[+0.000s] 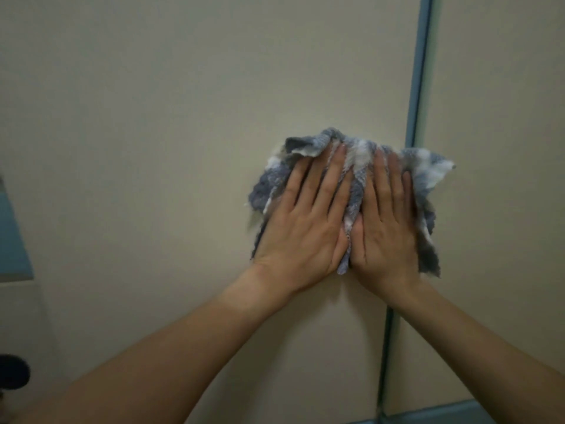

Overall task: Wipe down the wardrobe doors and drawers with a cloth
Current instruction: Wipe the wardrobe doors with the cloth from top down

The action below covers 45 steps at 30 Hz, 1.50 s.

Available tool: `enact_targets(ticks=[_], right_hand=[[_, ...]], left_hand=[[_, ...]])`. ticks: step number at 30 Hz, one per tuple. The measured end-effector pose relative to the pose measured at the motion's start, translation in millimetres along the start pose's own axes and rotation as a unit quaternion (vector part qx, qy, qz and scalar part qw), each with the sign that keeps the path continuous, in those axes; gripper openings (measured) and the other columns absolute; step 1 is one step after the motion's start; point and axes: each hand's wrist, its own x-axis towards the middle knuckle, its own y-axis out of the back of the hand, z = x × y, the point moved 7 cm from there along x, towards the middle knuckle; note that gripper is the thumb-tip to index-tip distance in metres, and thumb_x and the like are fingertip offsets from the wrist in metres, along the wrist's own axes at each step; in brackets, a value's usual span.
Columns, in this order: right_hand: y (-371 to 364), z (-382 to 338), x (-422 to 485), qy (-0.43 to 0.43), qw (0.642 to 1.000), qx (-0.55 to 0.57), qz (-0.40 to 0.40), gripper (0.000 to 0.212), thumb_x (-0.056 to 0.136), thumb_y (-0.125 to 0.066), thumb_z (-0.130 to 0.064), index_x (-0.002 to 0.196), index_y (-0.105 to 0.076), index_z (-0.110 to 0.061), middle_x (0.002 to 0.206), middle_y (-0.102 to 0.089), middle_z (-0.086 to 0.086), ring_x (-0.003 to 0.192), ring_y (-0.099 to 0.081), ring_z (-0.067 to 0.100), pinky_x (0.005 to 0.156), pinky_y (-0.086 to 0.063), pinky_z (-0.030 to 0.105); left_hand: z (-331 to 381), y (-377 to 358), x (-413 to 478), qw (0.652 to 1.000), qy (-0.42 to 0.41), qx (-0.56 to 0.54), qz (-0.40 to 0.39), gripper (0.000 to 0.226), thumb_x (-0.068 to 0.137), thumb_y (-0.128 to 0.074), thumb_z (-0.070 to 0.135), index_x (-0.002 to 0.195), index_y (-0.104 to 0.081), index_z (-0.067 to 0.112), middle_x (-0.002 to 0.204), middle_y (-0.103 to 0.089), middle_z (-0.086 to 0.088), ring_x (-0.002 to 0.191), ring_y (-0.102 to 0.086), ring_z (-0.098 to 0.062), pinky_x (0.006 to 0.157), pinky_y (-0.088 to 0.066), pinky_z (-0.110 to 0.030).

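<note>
1. Count: two hands, one cloth, two cream door panels, and one blue-grey vertical strip between the panels.
2. Left hand (305,221): spread flat, fingers (333,172) straight and pointing up, palm pressed on the left half of the cloth. It pinches nothing and curls round nothing.
3. Right hand (385,221): also flat, with straight fingers close together, palm pressed on the right half of the cloth. The two hands lie side by side, nearly touching at the thumbs, with a ridge of fabric raised between them.
4. Cloth (356,179): blue, grey and white, crumpled, pinned against the wardrobe under both palms. Its edges stick out above the fingertips, to the left of the left hand and to the right of the right hand.
5. Left door panel (153,148): behind the left hand and most of the cloth.
6. Strip (419,87): runs down behind the cloth at the outer side of the right hand and reappears below the right wrist.
7. Right door panel (495,117): beyond the strip; the right corner of the cloth reaches onto it.
8. Dark rounded object (12,374): well below and to the left of the hands, too blurred to identify.
</note>
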Motion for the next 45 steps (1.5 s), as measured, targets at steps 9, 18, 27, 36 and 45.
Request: enact_targets(ticks=[9, 18, 27, 36, 45], right_hand=[[-9, -28, -21, -0.146, 0.989, 0.000, 0.014, 0.066, 0.098, -0.030, -0.021, 0.153, -0.007, 0.007, 0.162, -0.007, 0.022, 0.152, -0.005, 0.037, 0.122, -0.011, 0.054], [-27, -129, -16, -0.090, 0.996, 0.008, 0.023, 0.070, 0.094, -0.035, -0.020, 0.153, -0.008, 0.005, 0.160, -0.013, 0.024, 0.150, -0.010, 0.041, 0.122, -0.011, 0.055], [-46, -223, -5, -0.002, 1.000, 0.020, 0.013, 0.065, 0.098, -0.028, -0.029, 0.152, -0.014, 0.004, 0.160, -0.018, 0.022, 0.148, -0.014, 0.040, 0.123, -0.009, 0.052], [-48, -269, -8, 0.134, 0.984, 0.110, -0.030, 0.064, 0.093, -0.040, -0.022, 0.147, -0.024, 0.009, 0.157, -0.021, 0.024, 0.146, -0.013, 0.041, 0.124, 0.003, 0.045], [-44, -247, -15, 0.208, 0.945, 0.234, -0.093, 0.058, 0.094, -0.046, -0.007, 0.146, -0.027, 0.012, 0.156, -0.024, 0.029, 0.148, -0.008, 0.040, 0.125, -0.001, 0.040]], left_hand=[[-15, 3, -15, 0.989, -0.133, -0.009, -0.059, 0.064, 0.103, -0.026, 0.034, 0.156, -0.019, -0.001, 0.166, -0.010, -0.021, 0.154, -0.010, -0.035, 0.124, -0.005, -0.049], [-96, 31, -86, 0.994, -0.093, -0.006, -0.061, 0.064, 0.102, -0.031, 0.032, 0.157, -0.021, 0.002, 0.166, -0.013, -0.017, 0.154, -0.014, -0.033, 0.125, -0.008, -0.048], [-164, 53, -155, 0.999, 0.004, 0.035, -0.033, 0.063, 0.101, -0.037, 0.032, 0.156, -0.026, 0.004, 0.164, -0.019, -0.017, 0.154, -0.014, -0.032, 0.126, -0.009, -0.047], [-177, 48, -211, 0.992, 0.116, 0.043, 0.006, 0.063, 0.101, -0.032, 0.030, 0.155, -0.018, -0.001, 0.162, -0.011, -0.020, 0.153, -0.011, -0.035, 0.125, -0.009, -0.052], [-147, 31, -212, 0.973, 0.223, 0.048, 0.016, 0.066, 0.099, -0.030, 0.026, 0.152, -0.018, -0.012, 0.161, -0.010, -0.028, 0.151, -0.008, -0.045, 0.125, -0.004, -0.055]])
